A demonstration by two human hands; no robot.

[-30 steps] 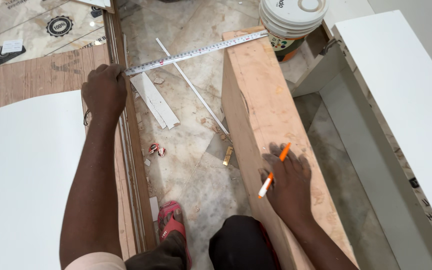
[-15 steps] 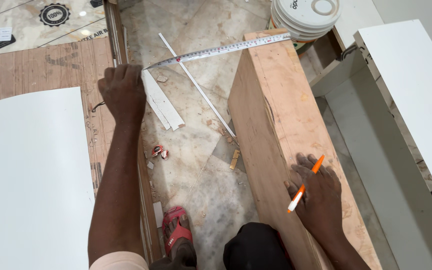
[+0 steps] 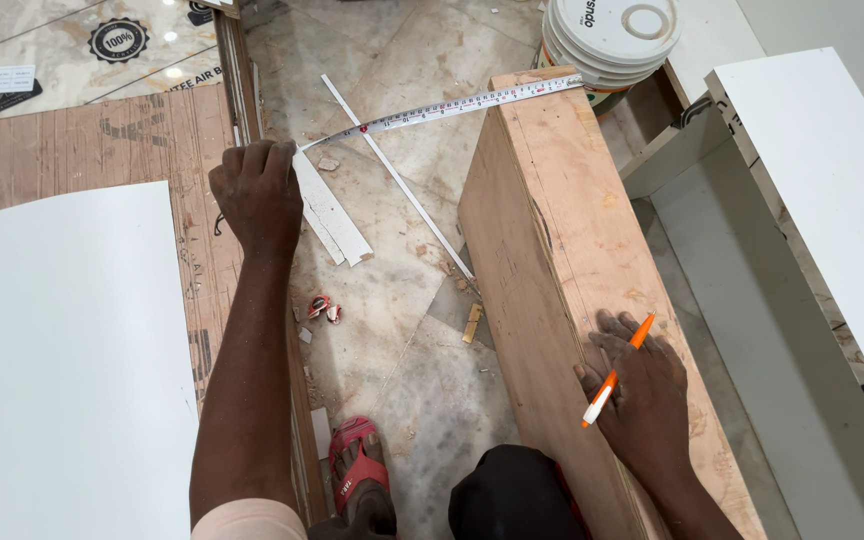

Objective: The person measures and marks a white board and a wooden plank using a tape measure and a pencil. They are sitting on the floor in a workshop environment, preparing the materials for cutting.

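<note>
Tape measure (image 3: 452, 105): a pale steel blade with fine markings ran slanting across the gap, from the left hand up to the far corner of the plywood box, where its tip lay on the top edge.
Left hand (image 3: 257, 195): clenched into a fist at the near end of the blade, knuckles up, resting at the edge of the brown board; the tape's case, if it was there, was hidden inside the fist.
Right hand (image 3: 642, 395): lay flat on the box top, fingers spread, with an orange-and-white pen (image 3: 615, 372) pinched loosely between them, tip pointing back toward the wrist.
Plywood box (image 3: 592, 290): long, raw and reddish-tan, with a rough face, scuffs and a visible seam along the top.
Progress: the blade was stretched and anchored at both ends; no fresh pen mark could be made out on the wood, so marking looked not yet done.
Brown board (image 3: 82, 140): wood-grain laminate under the left arm, with a smooth white panel (image 3: 72, 370) lying on it.
Floor (image 3: 402, 330): glossy marbled stone, littered with thin white strips (image 3: 327, 210), chips and a small red scrap.
Bucket (image 3: 612, 40): white, round and lidded, just beyond the box's far end.
Foot: a red sandal (image 3: 357, 465) showed at the bottom edge.
</note>
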